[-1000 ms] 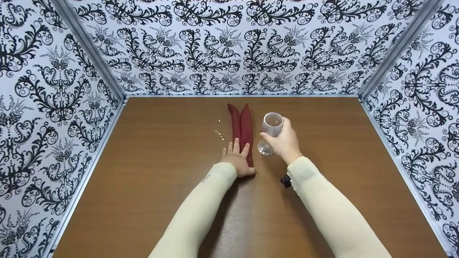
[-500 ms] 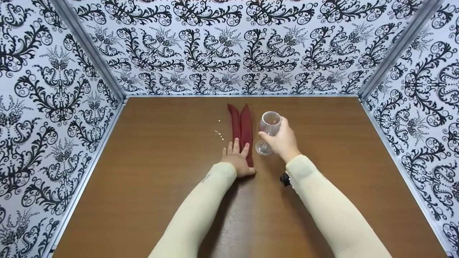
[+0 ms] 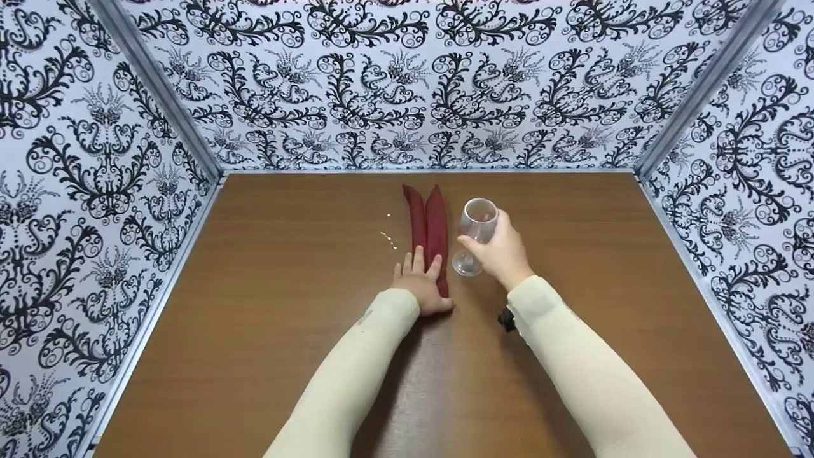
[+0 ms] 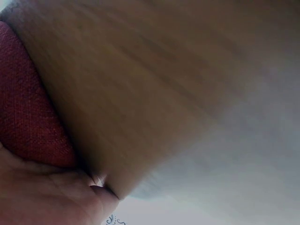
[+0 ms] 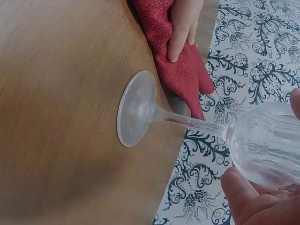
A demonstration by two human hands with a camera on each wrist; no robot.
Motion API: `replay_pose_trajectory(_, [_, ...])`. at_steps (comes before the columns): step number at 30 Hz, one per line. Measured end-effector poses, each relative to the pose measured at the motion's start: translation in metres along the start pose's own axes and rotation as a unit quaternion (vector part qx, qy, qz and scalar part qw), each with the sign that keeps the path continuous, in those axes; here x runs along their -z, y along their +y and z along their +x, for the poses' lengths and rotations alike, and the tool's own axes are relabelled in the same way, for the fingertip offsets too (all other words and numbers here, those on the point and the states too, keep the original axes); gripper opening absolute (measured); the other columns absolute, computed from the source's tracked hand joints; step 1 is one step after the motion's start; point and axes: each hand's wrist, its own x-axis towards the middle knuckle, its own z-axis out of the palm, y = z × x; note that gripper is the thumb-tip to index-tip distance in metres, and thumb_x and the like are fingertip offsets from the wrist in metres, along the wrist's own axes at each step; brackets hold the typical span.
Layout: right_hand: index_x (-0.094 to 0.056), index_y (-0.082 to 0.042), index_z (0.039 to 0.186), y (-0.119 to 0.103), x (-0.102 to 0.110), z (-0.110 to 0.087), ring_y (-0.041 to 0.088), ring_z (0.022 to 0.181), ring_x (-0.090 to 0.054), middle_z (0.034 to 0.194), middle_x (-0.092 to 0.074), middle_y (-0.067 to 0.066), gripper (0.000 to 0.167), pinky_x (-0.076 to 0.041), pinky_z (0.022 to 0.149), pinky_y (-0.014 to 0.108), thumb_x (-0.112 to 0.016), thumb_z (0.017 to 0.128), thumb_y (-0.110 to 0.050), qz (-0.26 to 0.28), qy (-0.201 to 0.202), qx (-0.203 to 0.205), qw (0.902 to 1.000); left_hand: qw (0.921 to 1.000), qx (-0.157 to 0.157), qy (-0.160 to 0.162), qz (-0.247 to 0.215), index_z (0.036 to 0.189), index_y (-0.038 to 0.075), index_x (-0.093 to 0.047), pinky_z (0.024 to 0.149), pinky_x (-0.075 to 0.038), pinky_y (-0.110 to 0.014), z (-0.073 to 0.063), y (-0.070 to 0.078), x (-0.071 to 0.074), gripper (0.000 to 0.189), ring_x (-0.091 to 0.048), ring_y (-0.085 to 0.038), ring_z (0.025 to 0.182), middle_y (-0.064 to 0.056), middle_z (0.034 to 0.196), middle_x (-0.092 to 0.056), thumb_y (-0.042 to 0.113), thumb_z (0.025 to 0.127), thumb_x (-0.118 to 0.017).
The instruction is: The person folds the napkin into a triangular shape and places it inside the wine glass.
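A red cloth (image 3: 436,222), folded or rolled into two long strips with pointed far ends, lies on the wooden table. My left hand (image 3: 420,287) rests on its near part, fingers spread and straight. In the left wrist view the palm sits against the cloth's red weave (image 4: 33,108). Just right of the cloth, my right hand (image 3: 505,251) grips a clear wine glass (image 3: 478,219) by the bowl, thumb in front. The glass is upright, mouth up. Its foot (image 5: 136,108) is close to the tabletop; whether it touches I cannot tell.
Small white specks (image 3: 389,239) dot the wood left of the cloth. Patterned black-and-white walls (image 3: 407,95) enclose the table (image 3: 286,254) at the back and both sides. A small black object (image 3: 507,319) shows beneath the right wrist.
My right hand has shifted slightly left with the wine glass, closer to the red cloth. The left hand has stayed in place.
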Motion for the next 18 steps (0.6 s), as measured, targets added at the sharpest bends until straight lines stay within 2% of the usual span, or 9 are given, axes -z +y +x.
replay_pose_trajectory(5, [-0.029,-0.005,0.163,0.010,0.004,-0.001,0.044,0.134,-0.058,0.148,-0.058,0.026,0.100,-0.044,0.115,0.059,-0.083,0.088,-0.044,-0.013,-0.034,0.014,0.9992,1.0000,-0.005,0.006,-0.001,0.171,0.026,-0.012,0.131,-0.016,-0.058,-0.009,0.002,0.007,0.110,-0.009,-0.041,0.164,-0.018,0.178,0.002,0.073,0.086,-0.065])
replay_pose_trajectory(9, [-0.019,-0.007,0.168,0.023,0.009,-0.002,0.045,0.146,-0.048,0.162,-0.044,0.027,0.108,-0.036,0.122,0.059,-0.082,0.090,-0.046,-0.054,-0.079,0.028,0.9950,1.0000,-0.004,0.002,0.003,0.171,0.027,-0.010,0.131,-0.015,-0.057,-0.007,0.002,0.006,0.111,-0.008,-0.041,0.164,-0.018,0.178,0.004,0.074,0.086,-0.064])
replay_pose_trajectory(14, [-0.012,0.004,0.167,0.038,0.015,-0.004,0.049,0.160,-0.017,0.173,-0.011,0.030,0.112,-0.018,0.129,0.061,-0.077,0.093,-0.050,-0.135,-0.149,0.035,0.9790,1.0000,-0.001,-0.005,0.007,0.171,0.027,-0.007,0.131,-0.013,-0.059,0.003,-0.001,-0.002,0.113,-0.004,-0.041,0.165,-0.018,0.178,0.009,0.075,0.086,-0.064])
replay_pose_trajectory(18, [-0.014,0.005,0.166,0.049,0.018,-0.007,0.054,0.160,-0.007,0.174,-0.005,0.030,0.110,-0.011,0.129,0.064,-0.075,0.094,-0.052,-0.192,-0.196,0.032,0.9610,1.0000,-0.002,-0.003,0.005,0.171,0.028,-0.006,0.131,-0.013,-0.060,0.006,-0.002,-0.005,0.113,-0.004,-0.042,0.164,-0.018,0.178,0.009,0.074,0.086,-0.064])
